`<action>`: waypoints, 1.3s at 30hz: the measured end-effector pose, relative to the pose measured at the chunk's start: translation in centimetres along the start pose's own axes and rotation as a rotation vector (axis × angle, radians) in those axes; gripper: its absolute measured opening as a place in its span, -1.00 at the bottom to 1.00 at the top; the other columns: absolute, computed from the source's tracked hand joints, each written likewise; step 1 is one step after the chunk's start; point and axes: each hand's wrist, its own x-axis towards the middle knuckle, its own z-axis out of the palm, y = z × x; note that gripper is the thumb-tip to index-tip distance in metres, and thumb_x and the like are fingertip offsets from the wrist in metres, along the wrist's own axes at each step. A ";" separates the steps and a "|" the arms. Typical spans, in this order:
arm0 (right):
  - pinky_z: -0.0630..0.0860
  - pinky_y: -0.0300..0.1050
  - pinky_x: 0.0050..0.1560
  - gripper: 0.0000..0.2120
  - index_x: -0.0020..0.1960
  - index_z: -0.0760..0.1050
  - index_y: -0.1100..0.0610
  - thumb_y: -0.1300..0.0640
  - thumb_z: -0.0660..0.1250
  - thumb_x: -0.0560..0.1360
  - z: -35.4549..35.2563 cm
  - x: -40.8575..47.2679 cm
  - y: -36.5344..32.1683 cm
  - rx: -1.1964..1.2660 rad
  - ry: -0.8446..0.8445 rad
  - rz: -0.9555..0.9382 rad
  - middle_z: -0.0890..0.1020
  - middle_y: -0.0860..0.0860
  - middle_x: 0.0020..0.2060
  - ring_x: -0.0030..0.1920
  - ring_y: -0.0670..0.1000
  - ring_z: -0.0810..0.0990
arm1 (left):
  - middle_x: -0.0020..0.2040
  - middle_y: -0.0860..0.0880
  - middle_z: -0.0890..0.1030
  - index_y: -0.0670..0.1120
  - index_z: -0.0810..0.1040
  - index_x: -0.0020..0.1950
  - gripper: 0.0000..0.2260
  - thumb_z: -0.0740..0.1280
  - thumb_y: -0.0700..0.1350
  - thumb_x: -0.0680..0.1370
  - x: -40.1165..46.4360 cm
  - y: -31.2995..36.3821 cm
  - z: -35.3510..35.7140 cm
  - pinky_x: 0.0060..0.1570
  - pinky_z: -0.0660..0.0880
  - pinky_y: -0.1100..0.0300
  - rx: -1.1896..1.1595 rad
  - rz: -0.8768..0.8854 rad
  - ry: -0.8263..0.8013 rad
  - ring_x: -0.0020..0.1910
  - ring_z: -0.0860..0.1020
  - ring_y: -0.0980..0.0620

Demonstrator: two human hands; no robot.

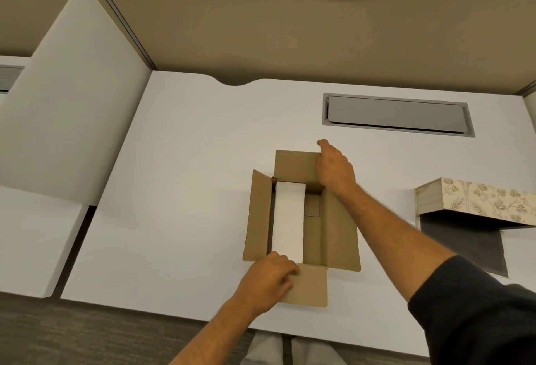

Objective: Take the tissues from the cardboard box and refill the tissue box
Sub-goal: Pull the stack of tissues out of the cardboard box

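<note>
A brown cardboard box stands on the white desk with all its flaps spread outward. Inside it, along the left side, lies a white stack of tissues; the right half shows bare cardboard bottom. My left hand rests on the near flap at the box's front edge, fingers curled over the flap and close to the tissue stack's near end. My right hand grips the far flap at its right corner. The floral-patterned tissue box sits at the right edge of the desk, apart from both hands.
A grey cable hatch is set into the desk behind the cardboard box. A dark grey rectangle lies under the tissue box. A white divider panel rises at the left. The desk's front edge runs just below my left hand.
</note>
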 end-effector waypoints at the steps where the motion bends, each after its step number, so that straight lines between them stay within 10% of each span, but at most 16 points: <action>1: 0.49 0.13 0.05 -0.53 0.45 0.26 0.12 0.31 0.11 0.55 0.2 -0.1 0.1 0.008 -0.003 0.003 0.54 0.18 0.23 0.10 0.26 0.55 | 0.07 0.09 0.62 0.04 0.59 0.20 -0.78 0.33 -0.10 0.57 0.1 -0.1 0.1 0.03 0.42 0.32 0.004 -0.001 -0.003 0.07 0.47 0.15; 7: 0.56 0.09 -0.16 -0.45 0.47 0.21 0.13 0.26 0.30 0.54 -0.2 -2.1 0.2 -0.015 0.148 0.007 0.41 0.17 0.26 0.12 0.17 0.47 | 0.15 0.18 0.48 0.11 0.52 0.27 -0.67 0.42 -0.10 0.52 1.0 0.3 -0.8 0.17 0.42 0.36 -0.209 -0.106 0.064 0.16 0.44 0.23; 11: 0.49 -0.08 -0.28 -0.80 0.11 0.34 0.03 0.10 0.30 0.54 -0.3 -6.4 -0.7 0.221 0.409 -0.005 0.44 0.00 0.01 -0.08 0.01 0.48 | 0.51 0.12 0.25 0.08 0.22 0.55 -0.33 0.46 -0.09 0.52 3.0 1.2 -1.6 0.39 0.29 0.27 -0.324 -0.320 0.174 0.48 0.26 0.10; 14: 0.58 -0.08 -0.26 -0.92 0.00 0.36 -0.08 -0.05 0.22 0.57 2.3 -10.4 -1.5 0.377 0.219 0.049 0.55 -0.10 -0.15 -0.21 -0.10 0.54 | 0.63 0.03 0.01 0.01 -0.06 0.62 -0.20 0.41 -0.06 0.56 4.5 1.7 -1.6 0.48 0.19 0.06 -0.382 -0.468 0.116 0.58 0.09 -0.02; 21: 0.41 -0.06 0.19 -0.33 0.53 0.11 0.12 -0.06 0.32 0.55 7.7 -12.1 -1.4 0.627 -0.405 0.549 0.35 0.10 0.46 0.40 0.15 0.40 | 0.64 -0.07 -0.08 -0.12 -0.18 0.61 -0.18 0.35 -0.01 0.60 6.6 1.7 -0.2 0.49 0.14 0.05 -0.348 -0.596 -0.052 0.60 0.03 -0.10; 29: 0.54 0.06 0.22 -0.33 0.50 0.19 0.18 0.02 0.41 0.51 10.2 -12.3 0.0 0.939 -0.406 0.772 0.52 0.14 0.31 0.20 0.12 0.55 | 0.64 -0.08 -0.07 -0.14 -0.14 0.62 -0.18 0.37 -0.04 0.59 6.4 1.0 0.5 0.47 0.20 0.09 -0.258 -0.583 -0.082 0.57 0.15 -0.10; 39: 0.62 -0.03 -0.19 -0.63 0.27 0.49 0.20 0.17 0.44 0.50 10.0 -12.4 -0.2 1.211 -0.391 0.862 0.69 0.11 -0.05 -0.08 0.10 0.68 | 0.64 -0.07 -0.15 -0.13 -0.19 0.61 -0.21 0.31 -0.03 0.62 5.9 1.5 -0.2 0.51 0.17 0.07 -0.252 -0.549 -0.093 0.59 0.07 -0.09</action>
